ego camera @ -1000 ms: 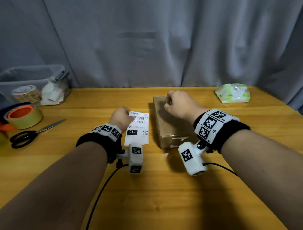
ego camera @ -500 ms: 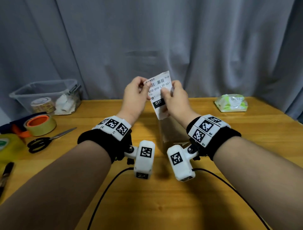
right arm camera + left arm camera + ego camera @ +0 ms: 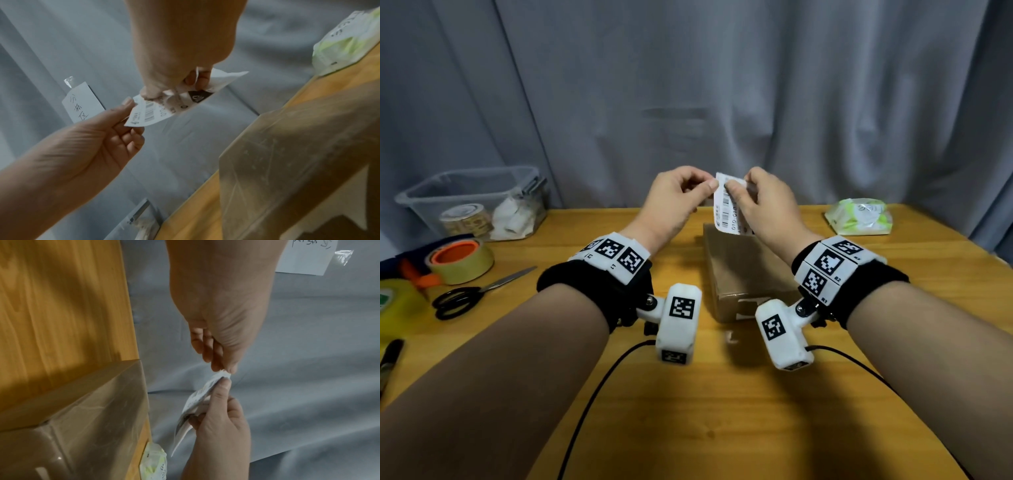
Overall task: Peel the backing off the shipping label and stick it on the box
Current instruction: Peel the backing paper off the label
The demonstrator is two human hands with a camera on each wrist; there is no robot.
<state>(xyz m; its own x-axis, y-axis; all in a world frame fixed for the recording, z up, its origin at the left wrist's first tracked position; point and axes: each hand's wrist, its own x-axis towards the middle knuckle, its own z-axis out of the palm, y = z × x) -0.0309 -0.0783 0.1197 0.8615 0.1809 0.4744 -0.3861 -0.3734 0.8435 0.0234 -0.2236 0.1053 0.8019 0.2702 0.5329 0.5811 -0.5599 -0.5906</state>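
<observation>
I hold the white shipping label [image 3: 725,209] up in the air above the far end of the brown cardboard box [image 3: 743,274], which lies on the wooden table. My left hand [image 3: 709,186] pinches the label's top corner between thumb and fingers. My right hand [image 3: 732,196] grips the label's upper part, its thumb on the printed face. In the right wrist view the label [image 3: 152,112] is creased where the right hand [image 3: 176,87] holds it, and the left hand [image 3: 131,113] takes its corner. The left wrist view shows the label [image 3: 197,402] edge-on beside the box [image 3: 82,418].
At the back left stands a clear plastic bin [image 3: 424,202] with tape rolls inside. A tape roll with an orange core [image 3: 460,260], scissors [image 3: 479,294] and a marker [image 3: 390,353] lie at the left. A wipes pack [image 3: 859,217] sits at the back right. A grey curtain hangs behind.
Both hands have risen from the table and box to hold the label in the air. Since half a second ago the right thumb has moved up to the label's top, near the left thumb.
</observation>
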